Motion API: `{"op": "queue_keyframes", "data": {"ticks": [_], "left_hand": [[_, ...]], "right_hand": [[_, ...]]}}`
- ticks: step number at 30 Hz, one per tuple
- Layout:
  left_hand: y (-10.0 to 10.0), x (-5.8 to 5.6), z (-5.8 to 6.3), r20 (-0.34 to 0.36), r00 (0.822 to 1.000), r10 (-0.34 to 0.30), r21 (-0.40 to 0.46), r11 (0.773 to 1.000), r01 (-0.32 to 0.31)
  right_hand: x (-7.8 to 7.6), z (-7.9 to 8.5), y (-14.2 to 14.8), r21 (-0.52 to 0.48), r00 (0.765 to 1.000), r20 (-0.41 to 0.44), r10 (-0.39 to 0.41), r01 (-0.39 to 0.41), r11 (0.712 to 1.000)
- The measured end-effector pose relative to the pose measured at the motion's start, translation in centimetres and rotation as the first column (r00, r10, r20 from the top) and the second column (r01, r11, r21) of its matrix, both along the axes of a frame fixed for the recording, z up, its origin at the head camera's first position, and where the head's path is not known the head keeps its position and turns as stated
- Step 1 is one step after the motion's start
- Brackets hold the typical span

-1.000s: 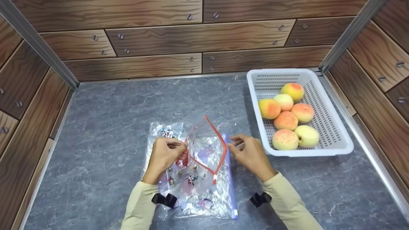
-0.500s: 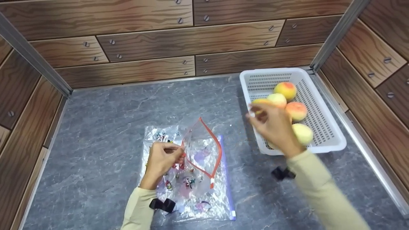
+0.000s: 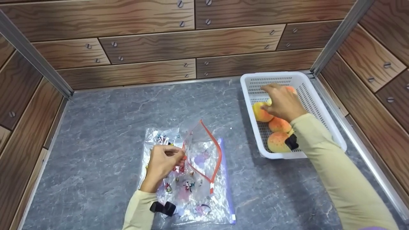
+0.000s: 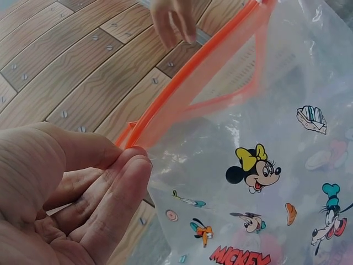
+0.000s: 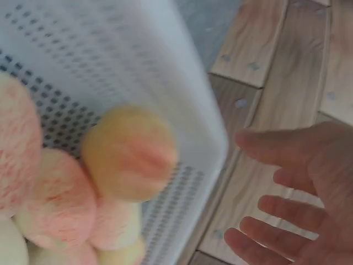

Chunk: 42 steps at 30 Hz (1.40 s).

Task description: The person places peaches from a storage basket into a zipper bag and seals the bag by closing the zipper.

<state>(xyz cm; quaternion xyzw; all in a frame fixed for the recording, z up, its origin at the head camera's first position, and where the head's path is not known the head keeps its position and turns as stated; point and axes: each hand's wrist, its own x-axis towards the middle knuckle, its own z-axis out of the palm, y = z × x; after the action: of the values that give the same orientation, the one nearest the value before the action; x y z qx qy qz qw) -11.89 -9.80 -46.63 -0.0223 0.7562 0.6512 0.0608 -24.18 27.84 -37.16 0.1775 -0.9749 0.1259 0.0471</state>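
Bag (image 4: 220, 160) of clear film, printed with cartoon figures and the red word MICKEY, is held over the desk (image 3: 127, 118) by the left hand (image 3: 161, 164), whose thumb and fingertips pinch one edge of its red zip (image 3: 219, 153). The mouth gapes in a pointed oval, a white-and-red tab (image 3: 211, 187) at its near corner. Beneath lies more clear film, a purple strip (image 3: 227, 182) running down its right side.

To the right of this film, apart from it, a white basket (image 3: 281, 155) stands on the desk, with peaches (image 3: 277, 142) in red, orange and yellow grouped inside, several touching. The right hand (image 3: 282, 100) is spread above them, thumb and fingers apart; in the right wrist view a gap shows between it and the nearest peach. Both arms wear pale sleeves (image 3: 332, 172) with black mounts (image 3: 163, 208). Plank-patterned walls (image 3: 147, 72) enclose the back and sides.
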Motion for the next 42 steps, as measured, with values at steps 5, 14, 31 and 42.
{"op": "queue_keyframes", "data": {"ticks": [5,14,31,42], "left_hand": [[0.0,0.1,-0.1,-0.019,1.000,0.000,0.000,1.000,0.000],[0.0,0.2,-0.2,-0.024,1.000,-0.009,0.027,1.000,0.009],[-0.1,0.4,-0.4,-0.022,1.000,-0.011,0.054,0.998,0.012],[-0.1,-0.1,-0.4,-0.013,1.000,0.003,0.042,0.999,-0.003]], "right_hand": [[-1.0,-1.6,0.7,0.054,0.988,0.154,-0.011,0.003,0.999],[-1.6,-4.2,1.5,0.069,0.968,0.251,0.002,-0.020,0.997],[-1.7,-6.5,2.1,-0.017,0.969,0.242,0.053,-0.051,0.999],[-1.8,-6.4,2.6,-0.063,0.971,0.234,0.045,-0.031,0.997]]}}
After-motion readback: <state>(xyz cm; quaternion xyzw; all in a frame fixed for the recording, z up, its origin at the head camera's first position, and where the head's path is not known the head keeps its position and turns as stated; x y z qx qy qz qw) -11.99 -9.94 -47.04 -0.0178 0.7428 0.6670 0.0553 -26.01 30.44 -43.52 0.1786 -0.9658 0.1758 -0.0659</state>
